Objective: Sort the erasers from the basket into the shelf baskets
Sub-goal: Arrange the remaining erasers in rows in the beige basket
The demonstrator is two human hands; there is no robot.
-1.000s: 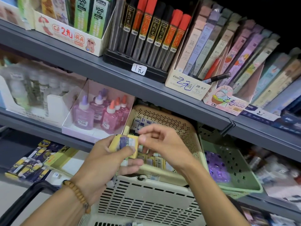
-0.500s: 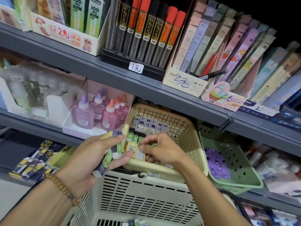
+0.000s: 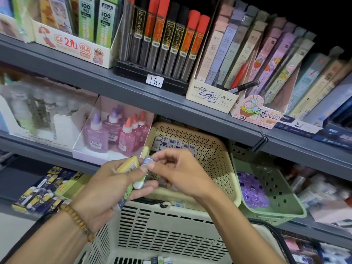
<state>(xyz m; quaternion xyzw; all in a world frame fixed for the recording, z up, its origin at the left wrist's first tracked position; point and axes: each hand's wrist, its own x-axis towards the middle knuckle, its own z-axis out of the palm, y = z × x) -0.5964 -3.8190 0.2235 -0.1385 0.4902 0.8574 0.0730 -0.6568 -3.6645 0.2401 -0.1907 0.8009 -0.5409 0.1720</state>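
My left hand point(image 3: 106, 189) grips a bunch of erasers point(image 3: 131, 174): a yellow block, a green-sleeved one and a dark blue one. My right hand point(image 3: 177, 172) pinches the top of a small blue-and-white eraser point(image 3: 147, 161) at that bunch. Both hands hover in front of the beige perforated shelf basket point(image 3: 215, 161), which holds rows of blue-and-white erasers point(image 3: 171, 143). Below stands the cream slotted carrying basket point(image 3: 162, 229) with a few erasers point(image 3: 160, 260) on its bottom. A green shelf basket point(image 3: 276, 189) with purple items sits to the right.
Pink and purple glue bottles point(image 3: 114, 134) stand in a white box left of the beige basket. The grey shelf edge point(image 3: 171, 107) overhangs the baskets, carrying pencil-lead tubes and boxes. Yellow-and-blue packs point(image 3: 42, 195) lie on the lower left shelf. A black handle point(image 3: 274, 231) rises at the carrying basket's right.
My right hand came back up out of the beige basket to the bunch in my left hand and now pinches a blue-and-white eraser there. The left hand rose slightly.
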